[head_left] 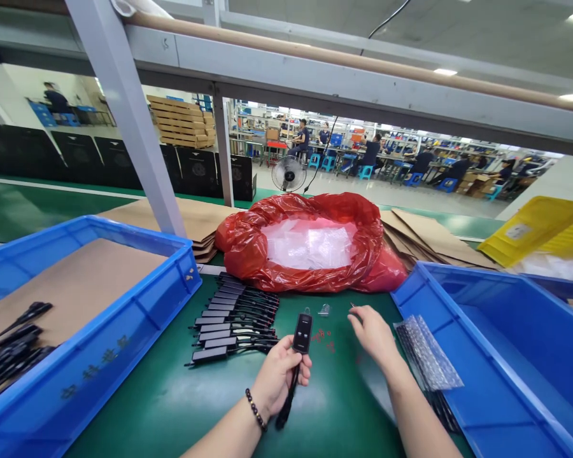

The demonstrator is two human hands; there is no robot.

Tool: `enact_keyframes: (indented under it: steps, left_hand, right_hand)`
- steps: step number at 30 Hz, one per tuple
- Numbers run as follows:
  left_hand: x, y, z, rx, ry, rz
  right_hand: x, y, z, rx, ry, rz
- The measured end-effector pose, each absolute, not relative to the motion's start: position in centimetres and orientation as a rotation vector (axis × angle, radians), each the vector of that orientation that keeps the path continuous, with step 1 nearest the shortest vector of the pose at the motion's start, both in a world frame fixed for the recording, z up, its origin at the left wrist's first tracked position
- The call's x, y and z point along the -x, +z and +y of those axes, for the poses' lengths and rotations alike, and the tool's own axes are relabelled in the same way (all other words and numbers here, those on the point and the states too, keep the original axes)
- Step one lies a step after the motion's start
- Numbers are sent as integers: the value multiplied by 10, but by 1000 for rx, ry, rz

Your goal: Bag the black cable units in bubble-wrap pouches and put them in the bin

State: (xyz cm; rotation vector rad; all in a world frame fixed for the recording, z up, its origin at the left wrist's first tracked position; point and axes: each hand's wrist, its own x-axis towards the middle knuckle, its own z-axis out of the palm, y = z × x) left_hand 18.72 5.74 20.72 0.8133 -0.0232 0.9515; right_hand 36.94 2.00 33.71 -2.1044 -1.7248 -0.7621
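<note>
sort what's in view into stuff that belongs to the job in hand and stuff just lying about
Likely part of the job:
black device, held in the left grip
row of similar black devices
small red pieces on the green surface

Probably just lying about:
fan
wooden stack in the background
black boxes behind the workspace

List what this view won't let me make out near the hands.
All in the head view:
- Lettering on the black device in the left hand: too small to read.
- Whatever is at the right hand's fingertips: too small to identify.
- What lies under the clear packets in the red bag: covered by them.
- The left blue tray's near end: cut off by the picture edge.
</note>
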Motion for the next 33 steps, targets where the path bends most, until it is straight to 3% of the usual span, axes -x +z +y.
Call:
enact_keyframes:
  steps: [3, 6, 10, 17, 22, 33]
  left_hand:
    - [-186, 206, 55, -822, 901, -46]
    - [-187, 205, 54, -846, 891, -59]
    - [-189, 205, 54, -836, 910, -70]
    - [-192, 207, 56, -961, 1024, 59]
    - [-195, 210, 55, -1053, 1082, 102]
    - [-204, 202, 54, -1111, 1071, 149]
  right_hand:
    - [-406, 347, 36, 2401, -902, -1417]
    - [-425, 344, 44, 2414, -862, -1341]
    - [-423, 340, 44, 2267, -774, -1421]
    - [-353, 330, 15, 1647, -619, -1837]
    - [-313, 305, 3, 1426, -711, -2095]
    - [-312, 291, 19, 1383, -1101, -1978]
